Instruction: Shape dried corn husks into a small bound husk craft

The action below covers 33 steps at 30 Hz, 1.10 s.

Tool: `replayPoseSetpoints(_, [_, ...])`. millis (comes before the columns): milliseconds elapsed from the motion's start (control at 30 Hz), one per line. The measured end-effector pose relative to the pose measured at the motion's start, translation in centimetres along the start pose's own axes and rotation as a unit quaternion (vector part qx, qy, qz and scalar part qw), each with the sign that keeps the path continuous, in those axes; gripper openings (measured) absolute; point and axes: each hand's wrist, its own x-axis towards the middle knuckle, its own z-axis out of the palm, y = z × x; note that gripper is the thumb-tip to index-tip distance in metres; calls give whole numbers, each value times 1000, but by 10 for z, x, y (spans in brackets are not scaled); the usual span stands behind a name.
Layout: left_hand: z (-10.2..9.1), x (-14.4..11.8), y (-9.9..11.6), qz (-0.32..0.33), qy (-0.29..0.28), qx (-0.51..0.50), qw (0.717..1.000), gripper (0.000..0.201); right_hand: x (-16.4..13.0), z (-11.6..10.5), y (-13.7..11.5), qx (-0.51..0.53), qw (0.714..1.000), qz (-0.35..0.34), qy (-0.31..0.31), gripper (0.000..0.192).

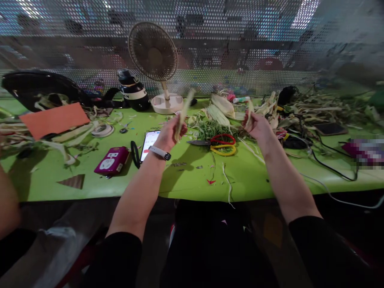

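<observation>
My left hand [170, 134], with a grey band on the wrist, is closed on a pale, upright corn husk strip [186, 106]. Apart from it, to the right, my right hand [257, 125] pinches another piece of pale corn husk [251, 109]. Between and below the hands lie scissors [222, 144] with one red and one yellow handle loop, blades pointing left. Behind them is a heap of green shreds [211, 130], with larger corn husks [222, 106] beyond it. A phone [150, 140] with a lit screen lies partly behind my left forearm.
A fan [154, 56] and a dark bottle [135, 94] stand at the back by a perforated metal screen [210, 48]. Left are an orange card [55, 120], a tape roll [102, 130] and a purple box [112, 161]. Dried husks [324, 106] and cables [333, 172] lie right. Another person's arm [7, 204] shows far left.
</observation>
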Motion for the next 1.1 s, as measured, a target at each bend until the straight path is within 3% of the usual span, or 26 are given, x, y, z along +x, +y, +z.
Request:
replayPoseSetpoints(67, [6, 0, -15, -58, -47, 115, 991, 15, -12, 18, 4, 18, 999, 32, -17, 11])
replayPoseSetpoints(133, [11, -4, -27, -48, -62, 254, 964, 11, -29, 37, 9, -8, 996, 67, -58, 11])
replayPoseSetpoints(200, [15, -11, -35, 52, -53, 356, 931, 12, -45, 53, 13, -38, 990, 94, -102, 15])
replayPoseSetpoints(267, [20, -19, -37, 176, -31, 393, 902, 19, -59, 66, 18, -46, 988, 93, -114, 18])
replayPoseSetpoints(300, [23, -23, -38, 207, -37, 388, 897, 24, -65, 70, 21, -50, 987, 93, -122, 20])
replayPoseSetpoints(400, [30, -30, -37, 152, -116, 314, 930, 31, -76, 79, 27, -78, 983, 58, -158, 25])
replayPoseSetpoints(600, [35, -31, -35, 41, -105, 155, 981, 30, -79, 83, 30, -86, 986, 0, -143, 30])
replayPoseSetpoints(700, [36, -33, -33, 7, -107, 129, 986, 32, -79, 83, 31, -81, 986, 4, -147, 35])
replayPoseSetpoints(867, [33, -34, -31, -22, -169, 125, 977, 35, -79, 83, 34, -65, 987, 3, -146, 41])
replayPoseSetpoints(1100, [28, -29, -26, -18, -140, 139, 980, 29, -76, 82, 34, -52, 991, -12, -123, 47])
